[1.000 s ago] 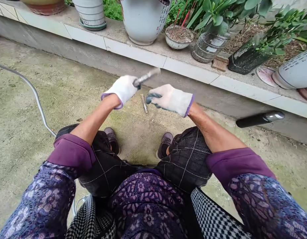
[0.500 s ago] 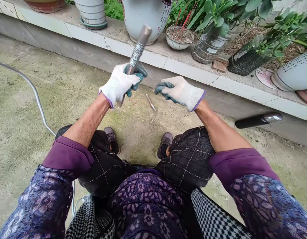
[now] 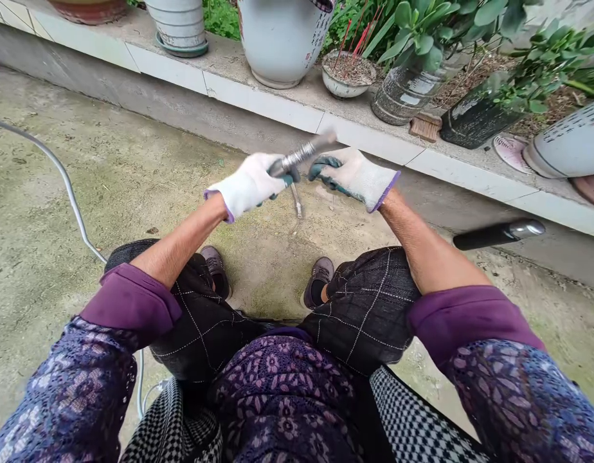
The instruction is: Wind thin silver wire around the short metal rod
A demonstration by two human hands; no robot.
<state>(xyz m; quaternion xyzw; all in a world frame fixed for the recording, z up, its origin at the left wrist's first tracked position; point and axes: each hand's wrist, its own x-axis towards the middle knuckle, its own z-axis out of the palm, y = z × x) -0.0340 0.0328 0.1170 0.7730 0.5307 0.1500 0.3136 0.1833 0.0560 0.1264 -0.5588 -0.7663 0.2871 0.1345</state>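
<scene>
1. Since the last frame, the silver steel rod has swung down from nearly upright to almost level; the person's left hand and right hand, both in white knit work gloves with green-coated palms, have drawn closer together.
2. Left fingers wrap firmly around the rod, with its ribbed band just beyond them; right fingers are half curled in a narrow, empty shape, and the rod's free end passes just above them, apparently not touching.
3. The rod sits in the left hand, above the ground and ahead of the knees in dark plaid trousers; a thin metal strip lies on the mossy concrete ground below the hands.
4. Ahead runs a concrete ledge with a white tiled edge, carrying a large white ceramic pot and a small white bowl of gravel; a black tube with a metal end lies to the right, and a grey cable curves across the ground to the left.
5. A close, firm left-hand grip should keep the rod steady; the right hand is well placed to steady its free end.
</scene>
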